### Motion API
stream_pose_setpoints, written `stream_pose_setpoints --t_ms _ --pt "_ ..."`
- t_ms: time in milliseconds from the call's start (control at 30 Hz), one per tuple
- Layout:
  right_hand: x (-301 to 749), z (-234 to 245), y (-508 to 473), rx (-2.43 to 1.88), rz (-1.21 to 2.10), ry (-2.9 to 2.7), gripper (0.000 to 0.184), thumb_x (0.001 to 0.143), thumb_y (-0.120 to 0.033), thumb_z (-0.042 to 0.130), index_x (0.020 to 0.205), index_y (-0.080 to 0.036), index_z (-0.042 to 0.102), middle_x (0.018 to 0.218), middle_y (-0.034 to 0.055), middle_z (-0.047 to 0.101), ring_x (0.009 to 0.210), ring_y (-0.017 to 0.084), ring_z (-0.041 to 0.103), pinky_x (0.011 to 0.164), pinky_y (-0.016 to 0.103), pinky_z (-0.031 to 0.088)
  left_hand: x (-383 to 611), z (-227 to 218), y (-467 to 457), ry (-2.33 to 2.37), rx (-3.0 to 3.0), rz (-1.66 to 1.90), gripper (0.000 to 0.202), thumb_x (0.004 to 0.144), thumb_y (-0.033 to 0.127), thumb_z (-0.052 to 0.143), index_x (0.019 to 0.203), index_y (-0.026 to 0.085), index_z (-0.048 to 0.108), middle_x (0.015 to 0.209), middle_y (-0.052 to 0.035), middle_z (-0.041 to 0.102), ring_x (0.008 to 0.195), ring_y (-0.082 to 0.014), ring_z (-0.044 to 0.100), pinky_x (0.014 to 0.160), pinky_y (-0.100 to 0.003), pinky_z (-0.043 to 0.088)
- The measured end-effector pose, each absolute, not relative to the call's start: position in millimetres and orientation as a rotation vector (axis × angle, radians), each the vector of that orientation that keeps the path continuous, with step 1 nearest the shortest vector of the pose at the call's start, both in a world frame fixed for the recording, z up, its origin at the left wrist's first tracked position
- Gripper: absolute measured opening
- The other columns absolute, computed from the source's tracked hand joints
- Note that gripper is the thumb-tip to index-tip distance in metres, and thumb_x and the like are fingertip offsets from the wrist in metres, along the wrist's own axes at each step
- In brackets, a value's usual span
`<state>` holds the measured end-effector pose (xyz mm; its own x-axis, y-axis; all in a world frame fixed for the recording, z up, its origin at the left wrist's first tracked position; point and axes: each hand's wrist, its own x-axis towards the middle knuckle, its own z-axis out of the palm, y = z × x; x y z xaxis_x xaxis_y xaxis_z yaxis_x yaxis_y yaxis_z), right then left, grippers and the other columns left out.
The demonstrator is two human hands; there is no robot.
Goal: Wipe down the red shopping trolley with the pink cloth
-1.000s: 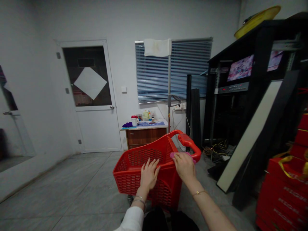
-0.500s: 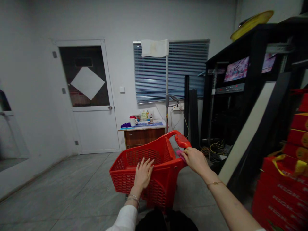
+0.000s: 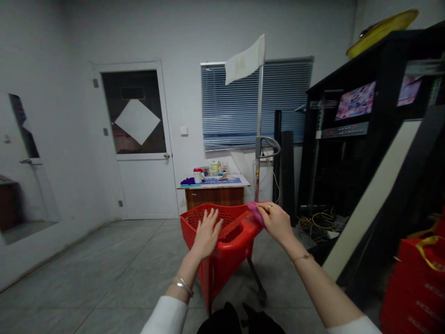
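Note:
A red plastic shopping cart [image 3: 227,266] stands right before me, its basket pointing away and to the left. My left hand [image 3: 207,234] rests at the cart's near left rim, fingers spread and holding nothing. In my right hand [image 3: 278,223] a pink cloth [image 3: 255,213] is pinched against the red handle at the cart's right side. From the cart rises a metal pole [image 3: 260,106] with a grey grip loop [image 3: 269,146] and a white flag-like sheet [image 3: 245,61] on top.
Behind the cart is a small wooden desk [image 3: 213,197] holding bottles, a jar and a purple cloth. At right are a black rack [image 3: 382,53] with a screen, leaning boards [image 3: 375,195], loose cables [image 3: 320,222] and red boxes [image 3: 413,278]. A white door [image 3: 148,190] is at left.
The cart has swung round, its handle end now closer to me. The pole has shifted right and the sheet has tilted. My right hand with the pink cloth has moved slightly up along the handle.

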<state>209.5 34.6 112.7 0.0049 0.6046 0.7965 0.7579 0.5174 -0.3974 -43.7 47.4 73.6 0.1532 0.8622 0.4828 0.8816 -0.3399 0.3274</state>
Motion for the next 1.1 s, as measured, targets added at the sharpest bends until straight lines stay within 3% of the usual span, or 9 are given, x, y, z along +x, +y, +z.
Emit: stream_pose_setpoints --t_ms 133,233,367,633,800,967,1100 --pt "192 99 58 -1.169 -0.171 -1.896 0.030 0.096 -0.030 0.047 0.111 -0.026 0.072 0.116 0.0032 0.072 0.109 0.017 0.064 0.098 0.032 0.047 -12 101 22 -1.706 -2.410 -0.676 0.058 0.100 0.051 0.023 0.149 0.023 0.036 0.157 -0.0060 0.033 0.148 -0.0263 0.022 0.116 -0.056 0.028" --pt "162 89 50 -1.154 -0.251 -1.934 0.030 0.097 -0.036 0.049 0.113 -0.026 0.072 0.118 0.0046 0.070 0.108 0.018 0.064 0.097 0.034 0.048 -15 98 12 -1.722 -2.296 -0.553 0.052 0.101 0.046 0.025 0.144 0.026 0.045 0.151 -0.0041 0.045 0.143 -0.0287 0.034 0.114 -0.059 0.030" --pt "125 86 39 -1.108 -0.327 -1.938 0.026 0.094 -0.034 0.054 0.108 -0.024 0.074 0.113 0.0080 0.072 0.106 0.020 0.063 0.103 0.038 0.045 -30 90 9 -1.784 -2.121 -0.590 0.047 0.101 0.037 0.028 0.139 0.025 0.053 0.145 -0.0037 0.053 0.140 -0.0296 0.040 0.115 -0.059 0.027" --pt "164 91 42 -1.185 -0.149 -1.981 0.028 0.097 -0.031 0.046 0.108 -0.024 0.071 0.116 0.0045 0.071 0.106 0.018 0.065 0.095 0.033 0.049 -56 84 9 -1.801 -1.975 -0.712 0.045 0.100 0.033 0.028 0.133 0.026 0.059 0.142 -0.0011 0.056 0.142 -0.0275 0.037 0.116 -0.055 0.026" --pt "155 96 30 -1.261 -0.227 -1.960 0.043 0.097 -0.030 0.045 0.138 -0.020 0.052 0.118 0.0084 0.068 0.106 0.020 0.064 0.093 0.033 0.049 -51 81 16 -1.844 -1.982 -0.737 0.047 0.100 0.037 0.027 0.143 0.033 0.046 0.146 0.0010 0.051 0.146 -0.0289 0.029 0.115 -0.066 0.019" --pt "108 95 14 -1.156 -0.332 -2.027 0.029 0.096 -0.037 0.050 0.114 -0.025 0.069 0.109 0.0067 0.069 0.102 0.019 0.063 0.093 0.032 0.049 -49 79 12 -1.823 -1.937 -0.778 0.047 0.101 0.038 0.026 0.140 0.033 0.051 0.147 0.0013 0.049 0.147 -0.0294 0.026 0.117 -0.065 0.014" --pt "139 86 22 -1.117 -0.335 -1.935 0.027 0.097 -0.032 0.049 0.107 -0.022 0.071 0.126 0.0088 0.065 0.124 0.023 0.055 0.104 0.040 0.046 -55 83 10 -1.812 -1.969 -0.778 0.046 0.100 0.038 0.027 0.138 0.033 0.054 0.148 0.0009 0.049 0.147 -0.0307 0.025 0.118 -0.065 0.013"
